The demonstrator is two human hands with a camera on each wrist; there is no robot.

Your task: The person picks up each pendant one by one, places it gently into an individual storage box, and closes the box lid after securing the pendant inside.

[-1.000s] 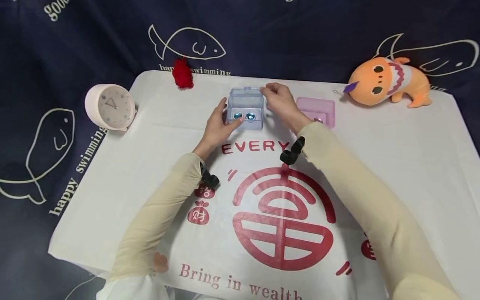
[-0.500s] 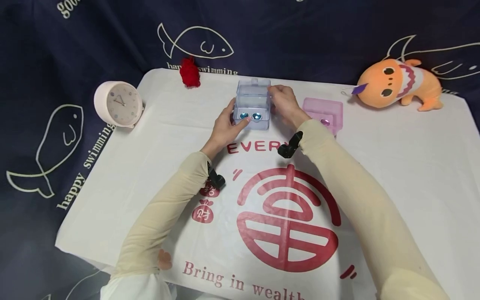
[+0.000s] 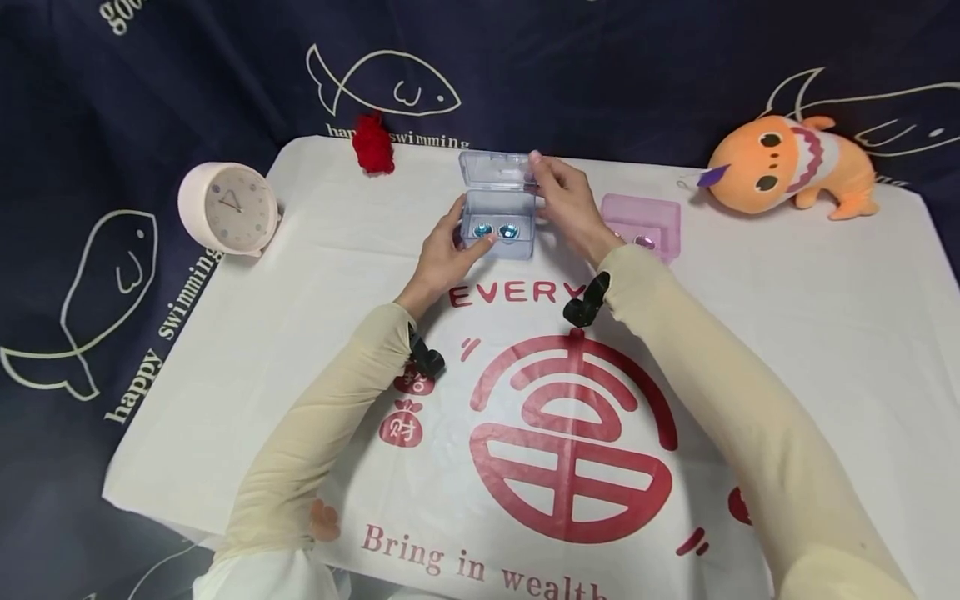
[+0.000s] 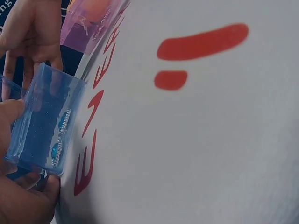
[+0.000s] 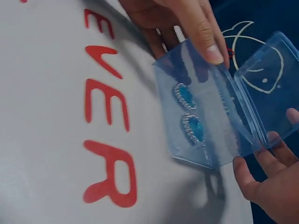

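Observation:
A see-through blue plastic box [image 3: 498, 202] stands near the back of the table, its hinged lid [image 3: 497, 169] tilted back. Two blue gem pieces [image 5: 194, 128] edged with small sparkling stones show at its front. My left hand [image 3: 441, 257] holds the box by its left side, thumb across the front face. At the right, my right hand [image 3: 567, 200] pinches the lid's edge with thumb and fingers. The right wrist view shows the box from its front, with the right hand [image 5: 275, 182] low at the lid's hinge side.
A pink see-through box [image 3: 660, 212] stands open just right of my right hand, partly behind the forearm. Farther off are an orange plush shark [image 3: 787, 167], a red yarn bundle [image 3: 372, 146] and a pale pink clock [image 3: 228, 208]. A printed white cloth [image 3: 315, 317] covers the table.
The blue box's lid has swung farther back, its edge held by my right hand. My left hand keeps its hold on the box. The whole view shifts slightly.

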